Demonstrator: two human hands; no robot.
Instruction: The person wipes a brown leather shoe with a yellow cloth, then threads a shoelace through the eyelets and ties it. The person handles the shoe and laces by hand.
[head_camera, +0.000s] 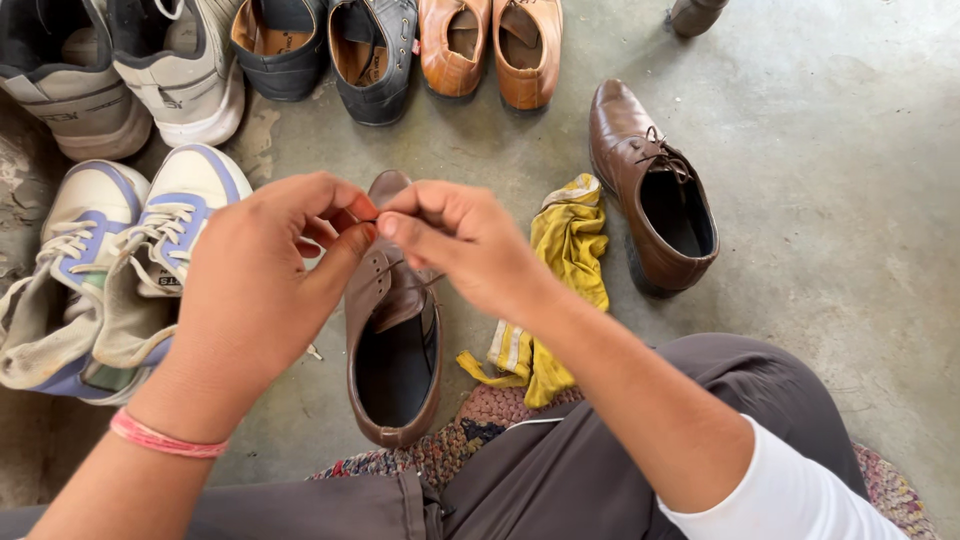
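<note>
A brown leather shoe (392, 345) stands on the concrete floor in front of me, its opening facing me. My left hand (262, 270) and my right hand (462, 240) meet just above its front part, fingertips pinched together over the lacing area. A thin brown lace runs from the eyelets up towards my right fingers; what exactly the left fingers pinch is hidden. The shoe's toe is covered by my hands. Its brown mate (652, 190) lies to the right, laces loose.
A yellow cloth (566, 270) lies crumpled between the two brown shoes. White and blue sneakers (120, 260) sit at left. More shoes line the far edge: grey-white sneakers (130, 70), dark shoes (330, 45), tan shoes (490, 45). A woven mat (470, 430) lies under my knees.
</note>
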